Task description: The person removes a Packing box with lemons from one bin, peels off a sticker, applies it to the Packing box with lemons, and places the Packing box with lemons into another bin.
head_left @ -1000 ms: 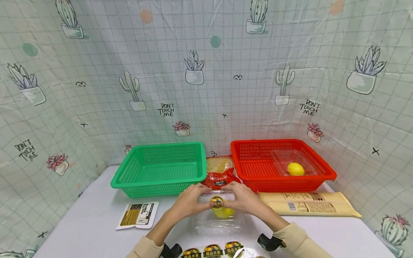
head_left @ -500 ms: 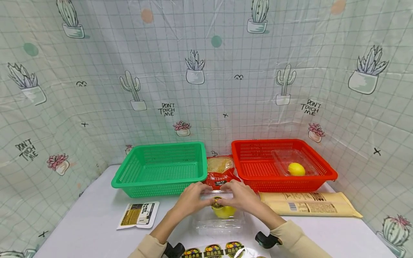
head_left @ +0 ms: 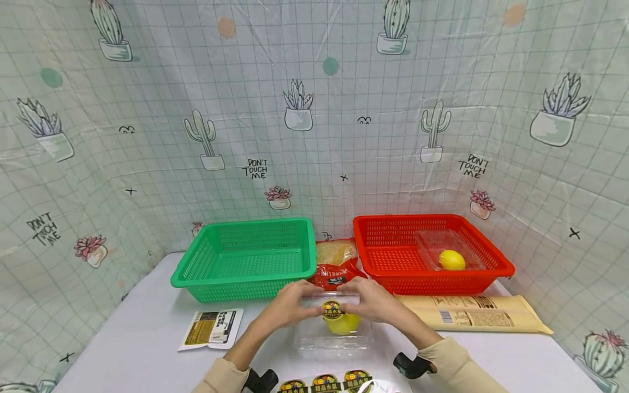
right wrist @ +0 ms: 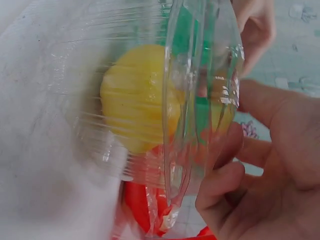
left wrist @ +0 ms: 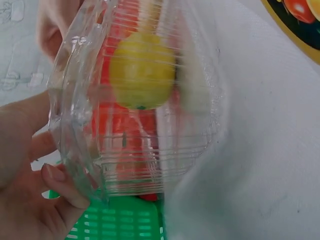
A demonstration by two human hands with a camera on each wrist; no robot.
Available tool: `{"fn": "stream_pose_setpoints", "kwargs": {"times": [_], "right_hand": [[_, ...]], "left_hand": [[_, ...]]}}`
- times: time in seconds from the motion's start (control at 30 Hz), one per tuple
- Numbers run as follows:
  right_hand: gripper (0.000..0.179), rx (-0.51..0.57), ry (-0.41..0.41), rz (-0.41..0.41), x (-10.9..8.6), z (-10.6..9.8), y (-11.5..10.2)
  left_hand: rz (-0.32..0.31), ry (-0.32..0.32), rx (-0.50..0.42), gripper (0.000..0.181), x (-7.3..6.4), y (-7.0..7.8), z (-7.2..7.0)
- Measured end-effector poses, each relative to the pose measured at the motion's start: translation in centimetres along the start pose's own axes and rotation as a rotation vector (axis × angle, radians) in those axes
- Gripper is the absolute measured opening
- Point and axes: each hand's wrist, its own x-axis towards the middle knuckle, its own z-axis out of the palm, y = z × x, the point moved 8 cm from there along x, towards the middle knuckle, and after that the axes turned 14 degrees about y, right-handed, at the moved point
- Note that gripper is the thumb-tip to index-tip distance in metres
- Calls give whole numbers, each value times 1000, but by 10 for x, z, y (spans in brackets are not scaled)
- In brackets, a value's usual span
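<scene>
A clear plastic clamshell box (head_left: 334,343) with a yellow lemon (head_left: 342,326) inside sits in front of me. A round black-and-gold fruit label (head_left: 332,309) is on the lid. My left hand (head_left: 291,304) holds the lid's left side, its thumb at the label's left edge and its fingers at the far edge. From the opposite side my right hand (head_left: 372,301) mirrors this, thumb at the label's right edge. Both wrist views show fingers curled at the rim of the box, with the lemon (left wrist: 142,70) visible through its ribbed wall.
A sheet of round labels (head_left: 325,383) lies at the near edge. Behind stand a green basket (head_left: 245,283) and a red basket (head_left: 432,283), the red one holding another clear box with a lemon. A red bread package (head_left: 336,265), white-and-brown sachet (head_left: 212,329) and long tan package (head_left: 476,313) lie around.
My thumbs came together over the label half a second ago and have since slid apart to its edges, so more of it shows. The box stays in place.
</scene>
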Motion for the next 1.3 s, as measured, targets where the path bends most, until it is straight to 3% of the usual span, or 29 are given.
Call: {"fn": "stream_pose_setpoints", "kwargs": {"times": [0.2, 0.37, 0.47, 0.63, 0.8, 0.9, 1.07, 1.2, 1.3], "right_hand": [[25, -75, 83, 74, 5, 1, 2], [35, -99, 88, 95, 6, 3, 3], [46, -89, 53, 81, 4, 3, 2], [59, -31, -22, 26, 0, 1, 2], [49, 26, -40, -54, -1, -1, 3], [38, 38, -16, -54, 2, -1, 5], [23, 16, 61, 20, 8, 2, 7], [21, -47, 124, 84, 11, 3, 8], [24, -55, 125, 102, 12, 3, 8]], "left_hand": [[2, 109, 19, 28, 2, 4, 0], [-6, 168, 80, 22, 3, 5, 0], [-15, 138, 68, 28, 3, 4, 1], [-49, 22, 3, 48, 2, 0, 3], [-34, -15, -10, 49, 2, 0, 2], [-9, 14, -11, 43, 3, 0, 1], [-7, 116, 10, 28, 5, 2, 2], [-14, 193, 83, 22, 6, 5, 1], [-8, 208, 123, 22, 6, 7, 1]]}}
